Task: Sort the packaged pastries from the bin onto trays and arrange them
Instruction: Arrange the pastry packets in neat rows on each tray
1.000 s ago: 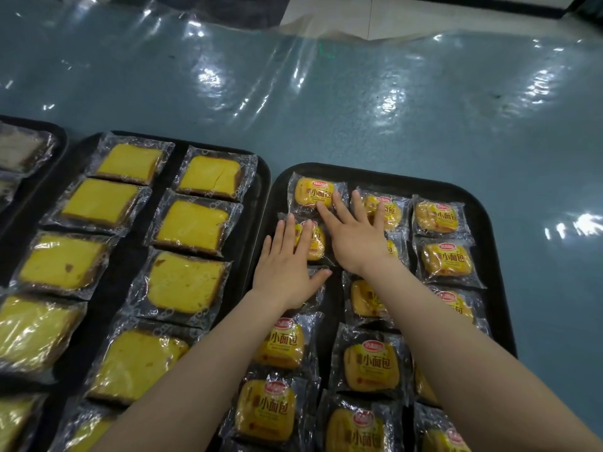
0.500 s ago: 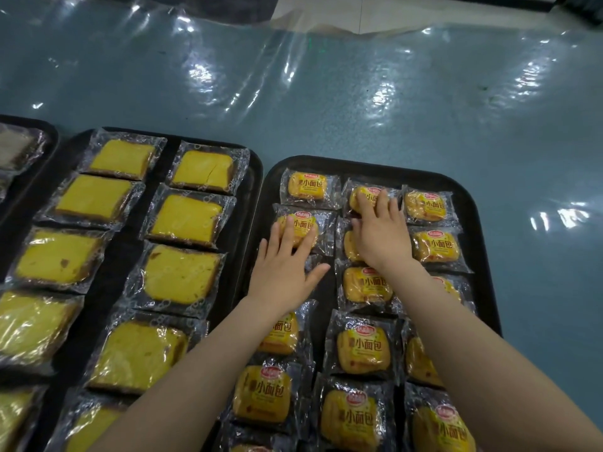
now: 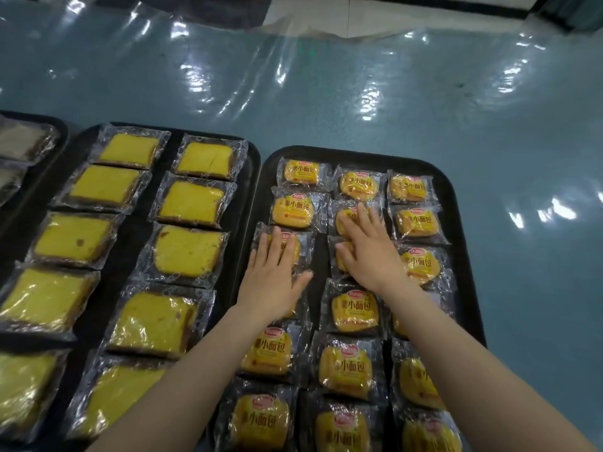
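Both hands slid nearer, left hand (image 3: pixel 272 282) by tray edge (image 3: pixel 253 223).

The right hand (image 3: pixel 368 252) now lies lower on the middle column (off the top-row bun packet (image 3: pixel 357 184)); the left hand (image 3: pixel 272 275) sits lower too.

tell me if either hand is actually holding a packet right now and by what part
Neither has a grip. The left hand and right hand lie flat, fingers straight, pressing on the tops of small bread packets on the right tray.
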Tool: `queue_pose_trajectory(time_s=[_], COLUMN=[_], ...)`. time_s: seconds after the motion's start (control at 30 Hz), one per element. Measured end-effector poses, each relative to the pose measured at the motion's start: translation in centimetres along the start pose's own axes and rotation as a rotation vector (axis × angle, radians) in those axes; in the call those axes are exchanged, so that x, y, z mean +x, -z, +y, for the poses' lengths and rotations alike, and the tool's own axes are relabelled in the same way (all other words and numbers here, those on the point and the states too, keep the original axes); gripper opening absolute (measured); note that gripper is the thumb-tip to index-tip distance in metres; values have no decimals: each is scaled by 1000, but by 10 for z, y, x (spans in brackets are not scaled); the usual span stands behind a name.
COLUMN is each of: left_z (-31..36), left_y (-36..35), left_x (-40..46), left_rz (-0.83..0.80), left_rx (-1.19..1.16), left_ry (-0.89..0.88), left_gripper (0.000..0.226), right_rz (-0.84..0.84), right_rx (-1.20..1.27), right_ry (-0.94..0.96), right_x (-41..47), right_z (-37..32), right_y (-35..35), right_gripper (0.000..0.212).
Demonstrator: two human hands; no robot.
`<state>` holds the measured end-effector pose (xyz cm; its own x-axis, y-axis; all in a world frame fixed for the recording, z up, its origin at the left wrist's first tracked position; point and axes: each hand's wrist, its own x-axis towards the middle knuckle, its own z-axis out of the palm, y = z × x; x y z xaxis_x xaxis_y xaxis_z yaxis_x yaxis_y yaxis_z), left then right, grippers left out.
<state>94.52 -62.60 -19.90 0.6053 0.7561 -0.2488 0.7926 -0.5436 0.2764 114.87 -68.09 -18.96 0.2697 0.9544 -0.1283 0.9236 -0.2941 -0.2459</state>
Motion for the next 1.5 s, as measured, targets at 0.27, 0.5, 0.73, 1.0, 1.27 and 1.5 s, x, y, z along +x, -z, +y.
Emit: queue_pose_trajectory(time_s=[0.27, 0.5, 0.73, 1.0, 1.27, 1.5], left_z=[1, 1, -7, -5, -12, 1], left_y=[-6, -7, -3, -21, -10, -37], left_x=[2, 2, -28, -71, -96, -158], left_rz=[-2, 27, 116, 49, 101, -69], left_rx=[25, 6, -55, -43, -16, -22], left_ry=[-34, -38, -45, 19, -42, -59], left_gripper=[83, 90, 89, 87, 82, 82], right_rz=[-23, -39, 50, -55, 16, -34], right_rx=[-74, -106, -47, -100, -106, -51], right_ry=[-118, -125, -111, -113, -86, -46], right_x=[-12, -12, -39, -103, -118, -177], right_z=[-17, -17, -20, -34, -41, -57], right_y=[-22, -22, -11, -33, -30, -41], right_gripper=[64, 69, 74, 76, 68, 69])
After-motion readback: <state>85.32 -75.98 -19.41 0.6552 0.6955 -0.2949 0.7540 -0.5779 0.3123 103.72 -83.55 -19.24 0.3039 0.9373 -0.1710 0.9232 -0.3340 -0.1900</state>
